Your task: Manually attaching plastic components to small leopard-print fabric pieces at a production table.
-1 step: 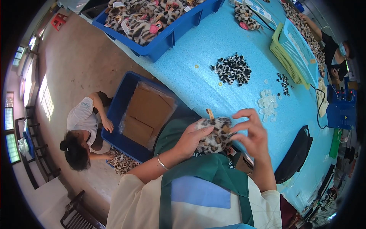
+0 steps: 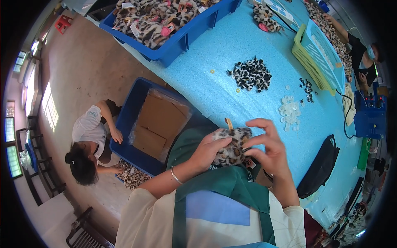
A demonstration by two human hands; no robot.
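Observation:
A leopard-print plush piece (image 2: 230,151) with a small tan ribbon loop (image 2: 228,123) at its top is held in front of my apron. My left hand (image 2: 206,151) is wrapped round its left side, thumb pressed on the fur. At its right edge is my right hand (image 2: 271,149), thumb and a finger pinched together against the fur, index finger raised. Whatever lies between those fingertips is too small to make out. On the blue table (image 2: 190,87) beyond are a pile of black-and-white toy eyes (image 2: 251,74) and a cluster of clear plastic washers (image 2: 290,111).
A blue crate (image 2: 173,51) of plush pieces stands at the far left of the table. Baskets (image 2: 310,62) stand far right, near a black pouch (image 2: 318,167). On the floor, a person (image 2: 89,128) crouches beside a cardboard-lined blue bin (image 2: 124,111). Another person (image 2: 364,58) sits far right.
My right hand has moved slightly left, its fingertips now closer in against the plush piece's right edge. The left hand keeps its hold.

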